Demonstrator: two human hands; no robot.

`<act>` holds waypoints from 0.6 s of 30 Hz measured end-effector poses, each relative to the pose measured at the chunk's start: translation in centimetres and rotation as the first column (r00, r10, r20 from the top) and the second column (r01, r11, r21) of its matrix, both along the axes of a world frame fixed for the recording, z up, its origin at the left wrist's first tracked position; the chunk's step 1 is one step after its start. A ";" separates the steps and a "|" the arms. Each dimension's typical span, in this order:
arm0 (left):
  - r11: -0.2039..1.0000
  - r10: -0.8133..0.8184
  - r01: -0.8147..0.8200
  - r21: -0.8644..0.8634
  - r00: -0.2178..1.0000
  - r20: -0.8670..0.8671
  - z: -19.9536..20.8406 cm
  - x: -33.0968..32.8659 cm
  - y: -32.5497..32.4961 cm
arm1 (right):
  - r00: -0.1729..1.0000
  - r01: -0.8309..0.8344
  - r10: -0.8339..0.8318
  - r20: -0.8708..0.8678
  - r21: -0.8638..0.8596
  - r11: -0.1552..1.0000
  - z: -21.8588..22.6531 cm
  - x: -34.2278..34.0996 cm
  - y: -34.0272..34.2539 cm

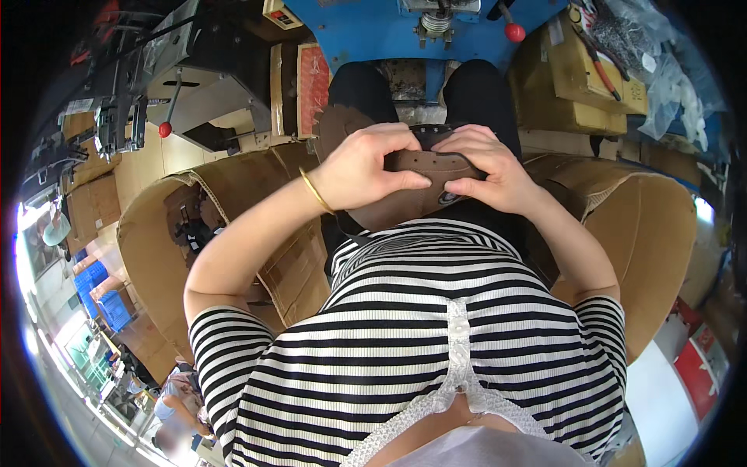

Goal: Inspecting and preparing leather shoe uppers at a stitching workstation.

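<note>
In my lap lies a brown leather shoe upper (412, 205) with a row of small punched holes along one edge and a round badge on its side. My left hand (366, 167) is closed around its left part, the thumb pressed on the outer face. On the other side, my right hand (492, 165) pinches it near the badge, thumb in front and fingers behind. Both thumbs point toward each other. A notched brown edge sticks out to the left of my left hand. What lies under my fingers is hidden.
A blue machine (350, 31) with a red-knobbed lever (514, 32) stands ahead of my knees. Open cardboard boxes flank me; the left box (159, 241) holds dark brown pieces (191, 218). Pliers (604, 78) rest on a carton at far right. Another person (183, 405) sits at lower left.
</note>
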State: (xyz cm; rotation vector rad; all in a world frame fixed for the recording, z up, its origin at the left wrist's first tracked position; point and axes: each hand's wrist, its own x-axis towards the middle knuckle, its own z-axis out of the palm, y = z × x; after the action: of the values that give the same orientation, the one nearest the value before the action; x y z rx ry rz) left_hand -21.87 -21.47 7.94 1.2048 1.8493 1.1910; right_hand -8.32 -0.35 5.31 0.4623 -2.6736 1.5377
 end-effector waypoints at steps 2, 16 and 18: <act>0.973 -0.185 0.181 -0.141 0.983 -0.010 0.4 -1.5 -0.4 | 0.999 -0.025 0.026 0.027 -0.051 0.998 0.3 -0.1 0.1; 0.931 -0.364 0.316 -0.181 0.822 -0.439 9.1 -6.6 1.9 | 0.947 0.294 -0.158 0.279 -0.561 0.774 1.1 -2.1 6.1; 0.947 -0.309 0.257 -0.191 0.584 -0.751 9.0 -6.6 2.8 | 0.954 0.292 -0.182 0.238 -0.598 0.746 0.8 -3.4 6.3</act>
State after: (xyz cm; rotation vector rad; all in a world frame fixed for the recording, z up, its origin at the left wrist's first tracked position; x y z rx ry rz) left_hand -28.50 -18.69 16.91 2.1174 2.1073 0.4081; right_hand -11.67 5.98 6.10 -0.0478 -1.9884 2.2957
